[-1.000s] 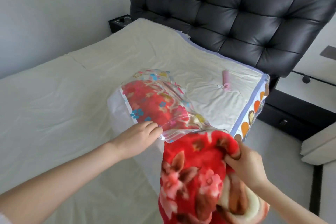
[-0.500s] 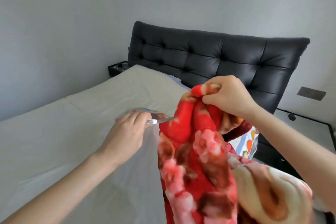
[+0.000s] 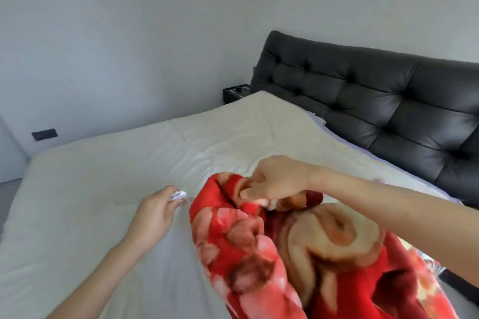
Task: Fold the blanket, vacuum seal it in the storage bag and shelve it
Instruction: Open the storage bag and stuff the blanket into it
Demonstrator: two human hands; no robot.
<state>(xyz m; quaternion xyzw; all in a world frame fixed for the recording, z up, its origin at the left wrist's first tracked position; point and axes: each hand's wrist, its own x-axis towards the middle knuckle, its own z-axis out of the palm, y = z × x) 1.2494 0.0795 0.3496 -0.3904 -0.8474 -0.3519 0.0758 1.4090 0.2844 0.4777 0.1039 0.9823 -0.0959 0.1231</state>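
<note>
A red fleece blanket (image 3: pixel 259 248) with pink and beige flowers hangs in a bunched mass at the lower right, over the bed's near edge. My right hand (image 3: pixel 274 181) grips its top fold from above, fingers curled into the cloth. My left hand (image 3: pixel 158 208) pinches the crumpled edge of the clear storage bag (image 3: pixel 181 195), just left of the blanket. Most of the bag is hidden behind the blanket; a glossy bit shows at the far right.
The bed (image 3: pixel 103 189) with a cream sheet fills the middle and left. A black tufted headboard (image 3: pixel 375 101) stands behind it on the right, with a dark nightstand (image 3: pixel 236 92) at its far corner. A grey wall runs behind.
The view has swung left and the bed's far side is now seen. My right hand has dropped lower with the blanket's fold. My left hand keeps its pinch on the bag's edge.
</note>
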